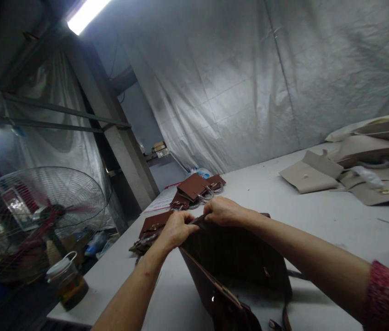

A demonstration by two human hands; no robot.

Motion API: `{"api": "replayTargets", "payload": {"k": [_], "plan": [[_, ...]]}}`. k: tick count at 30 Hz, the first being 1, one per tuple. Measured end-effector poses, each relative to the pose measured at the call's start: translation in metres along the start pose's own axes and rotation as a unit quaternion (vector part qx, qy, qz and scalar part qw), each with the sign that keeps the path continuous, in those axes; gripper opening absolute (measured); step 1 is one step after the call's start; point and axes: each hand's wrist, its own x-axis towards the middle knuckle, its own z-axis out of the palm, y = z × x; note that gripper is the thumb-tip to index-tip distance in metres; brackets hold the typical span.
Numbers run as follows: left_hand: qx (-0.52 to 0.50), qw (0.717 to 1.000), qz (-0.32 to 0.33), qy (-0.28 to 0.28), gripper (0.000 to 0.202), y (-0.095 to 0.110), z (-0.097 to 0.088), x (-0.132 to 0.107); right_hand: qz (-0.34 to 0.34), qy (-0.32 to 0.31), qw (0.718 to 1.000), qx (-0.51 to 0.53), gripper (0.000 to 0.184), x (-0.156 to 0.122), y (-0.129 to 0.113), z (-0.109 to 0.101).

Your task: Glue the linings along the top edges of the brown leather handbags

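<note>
A dark brown leather bag (239,262) lies open on the white table (318,220) in front of me. My left hand (175,230) is closed on the bag's far edge, fingers curled over it. My right hand (224,211) grips the same edge just to the right, fingers folded round a strap or flap. Both forearms reach in from the bottom of the view. The bag's lower part with a metal fitting (266,272) runs off the bottom edge.
Several small reddish-brown bags (194,188) lie beyond my hands, another (153,225) at the left. Beige leather pieces (311,177) are stacked at the far right. A glass jar of tea (67,285) stands at the table's left corner. A standing fan (39,220) spins beside the table.
</note>
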Motion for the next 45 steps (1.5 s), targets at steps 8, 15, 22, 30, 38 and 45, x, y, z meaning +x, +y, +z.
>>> {"api": "replayTargets", "payload": {"k": [8, 15, 22, 30, 38, 45], "plan": [[-0.059, 0.998, -0.014, -0.008, 0.013, -0.004, -0.002, 0.001, -0.013, 0.0, 1.0, -0.002, 0.022, 0.004, 0.002, 0.006], [-0.086, 0.996, -0.022, -0.02, 0.013, 0.004, -0.005, -0.004, -0.085, 0.005, 0.996, -0.019, 0.021, -0.005, -0.008, 0.003], [-0.091, 0.995, -0.027, -0.012, 0.015, 0.003, -0.001, 0.003, -0.014, 0.037, 0.998, -0.058, 0.025, -0.01, 0.011, -0.006], [-0.071, 0.997, -0.018, 0.006, 0.015, -0.001, 0.003, 0.004, -0.073, 0.004, 0.996, -0.051, 0.026, -0.012, 0.006, -0.006], [-0.038, 0.999, 0.015, 0.022, 0.018, 0.001, 0.005, 0.005, -0.04, 0.05, 0.993, -0.098, 0.03, -0.008, -0.002, 0.007], [0.141, 0.98, 0.102, 0.093, 0.018, 0.009, 0.008, 0.007, -0.031, 0.061, 0.993, -0.1, 0.031, -0.014, -0.012, 0.013]]}}
